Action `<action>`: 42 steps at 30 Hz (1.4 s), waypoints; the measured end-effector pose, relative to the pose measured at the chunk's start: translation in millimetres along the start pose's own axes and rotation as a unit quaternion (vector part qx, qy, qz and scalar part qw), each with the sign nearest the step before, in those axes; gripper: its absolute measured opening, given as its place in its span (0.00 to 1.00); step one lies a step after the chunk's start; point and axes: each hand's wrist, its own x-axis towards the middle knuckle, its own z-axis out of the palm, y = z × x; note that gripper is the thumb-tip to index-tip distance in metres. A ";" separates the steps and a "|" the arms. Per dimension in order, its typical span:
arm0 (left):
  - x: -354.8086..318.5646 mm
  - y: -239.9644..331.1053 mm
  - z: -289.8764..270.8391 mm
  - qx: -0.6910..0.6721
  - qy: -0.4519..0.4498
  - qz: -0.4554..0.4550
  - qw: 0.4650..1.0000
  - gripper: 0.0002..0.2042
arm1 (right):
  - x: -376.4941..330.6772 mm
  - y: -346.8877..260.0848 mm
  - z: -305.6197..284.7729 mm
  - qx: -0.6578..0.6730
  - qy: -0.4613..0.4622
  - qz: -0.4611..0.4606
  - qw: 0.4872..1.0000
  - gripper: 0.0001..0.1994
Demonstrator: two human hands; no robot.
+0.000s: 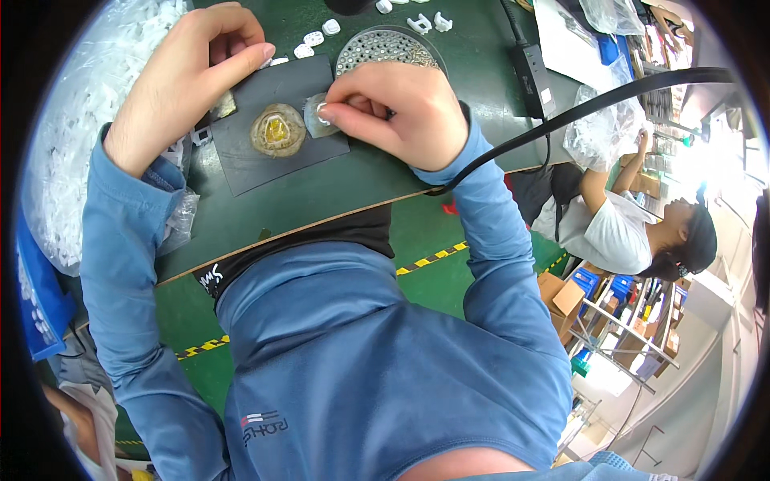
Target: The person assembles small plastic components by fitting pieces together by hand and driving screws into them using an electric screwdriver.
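Observation:
My left hand is closed in a pinch above the far left of a dark grey mat. A small white part shows beside its thumb tip; I cannot tell whether the fingers hold it. My right hand pinches a small shiny piece over a translucent patch at the mat's right side. Between the hands, on the mat, sits a round brownish holder with a yellow centre and a pale rim around it. Neither hand touches this holder.
A round perforated metal tray with small pieces stands behind my right hand. Several white plastic parts lie nearby. A large bag of white parts fills the left. A black device and cable are right. A co-worker sits beyond.

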 end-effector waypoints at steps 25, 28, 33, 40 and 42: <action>-6.5 32.1 5.1 -0.074 0.083 0.076 0.991 0.07 | -22.0 38.9 -99.7 0.020 0.122 0.215 0.969 0.07; -10.2 54.6 14.3 -0.344 -0.012 0.096 0.934 0.09 | -27.7 3.0 -86.2 0.161 0.102 0.082 0.978 0.11; -20.7 59.8 18.1 -0.393 -0.092 0.024 0.914 0.13 | 5.2 -3.9 -48.7 0.158 0.056 -0.088 0.982 0.13; -15.2 49.1 24.6 -0.445 -0.044 -0.046 0.893 0.11 | 30.6 1.2 -16.9 0.156 0.136 -0.124 0.971 0.12; -16.0 48.9 24.3 -0.470 -0.042 -0.043 0.881 0.10 | 34.3 5.7 -15.7 0.137 0.145 -0.149 0.968 0.13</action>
